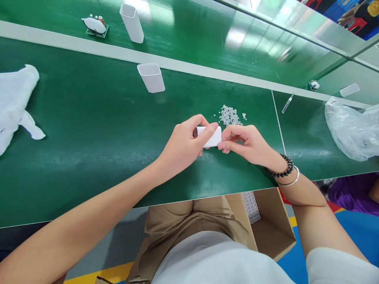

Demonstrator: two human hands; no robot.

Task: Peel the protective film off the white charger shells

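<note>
My left hand (pixel 185 144) is closed around a small white plastic casing (pixel 211 137), held just above the green belt (pixel 89 130). At the casing's right end my right hand (pixel 245 142) is pinched, fingertips touching it; whether it holds a small part is hidden. Just beyond the hands, a pile of several tiny clear beads (pixel 229 115) lies on the belt.
An open white casing (pixel 151 77) stands on the belt, another white casing (pixel 132 22) and a circuit board part (pixel 95 25) lie beyond the white rail. White cloth (pixel 14 102) at left, clear plastic bag (pixel 352 128) at right, cardboard box (pixel 272 225) at my lap. Another person's hand (pixel 348 16) shows at top right.
</note>
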